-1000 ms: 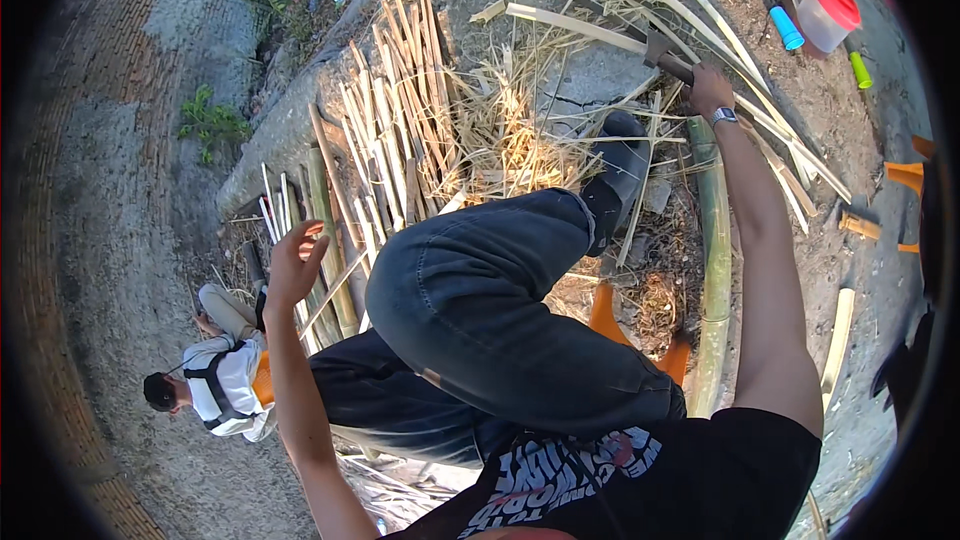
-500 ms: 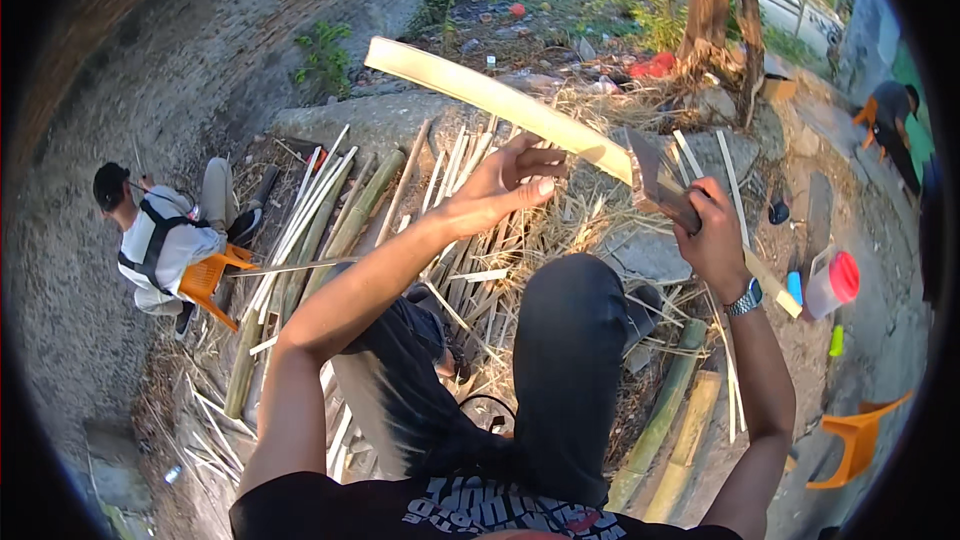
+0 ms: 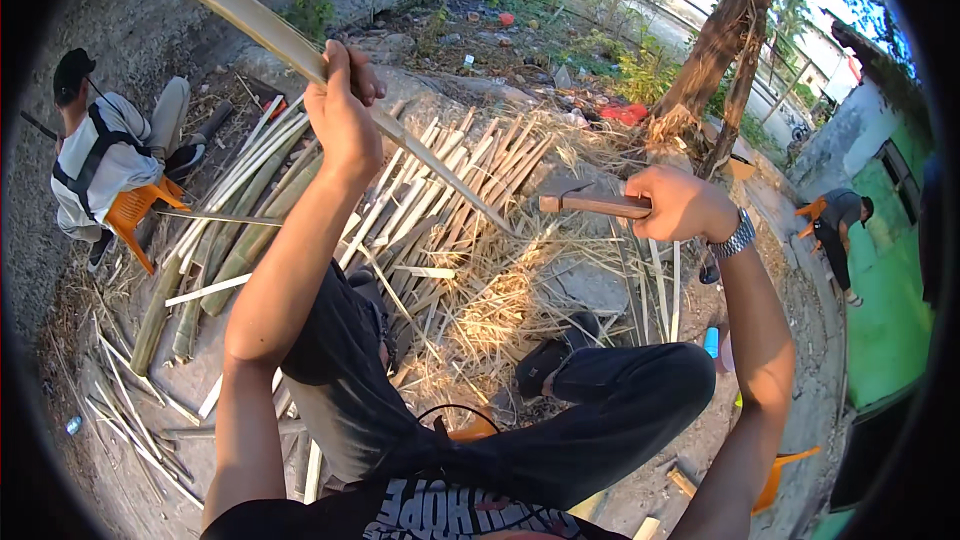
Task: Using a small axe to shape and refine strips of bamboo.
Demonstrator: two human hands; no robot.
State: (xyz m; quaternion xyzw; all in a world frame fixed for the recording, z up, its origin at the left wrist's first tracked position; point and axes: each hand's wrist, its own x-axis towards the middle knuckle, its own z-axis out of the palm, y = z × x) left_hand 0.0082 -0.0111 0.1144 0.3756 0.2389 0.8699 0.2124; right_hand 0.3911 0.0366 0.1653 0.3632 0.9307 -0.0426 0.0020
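My left hand (image 3: 345, 120) is raised at the upper left, its fingers wrapped round a long pale bamboo strip (image 3: 240, 15). The strip slants from the top left, through my grip, down toward the straw in the middle. My right hand (image 3: 680, 202) is closed round the handle of a short wooden-handled tool (image 3: 595, 204), which points left. A thin dark piece sticks up near its far end; the blade's shape cannot be made out. Tool and strip are apart. Below my hands, many split bamboo strips (image 3: 440, 180) lie beside a heap of shavings (image 3: 510, 290).
A person (image 3: 110, 145) sits on an orange chair (image 3: 140, 215) at the left, near bamboo poles (image 3: 270, 225). Another person (image 3: 845, 225) bends by the green wall (image 3: 890, 310). A tree trunk (image 3: 720, 35) stands beyond my right hand. A blue item (image 3: 711, 342) is beside my right forearm.
My left hand has gone from open beside the strip to gripping it, moving up and left. My right hand and the tool have come away from the strip. My right knee has swung outward.
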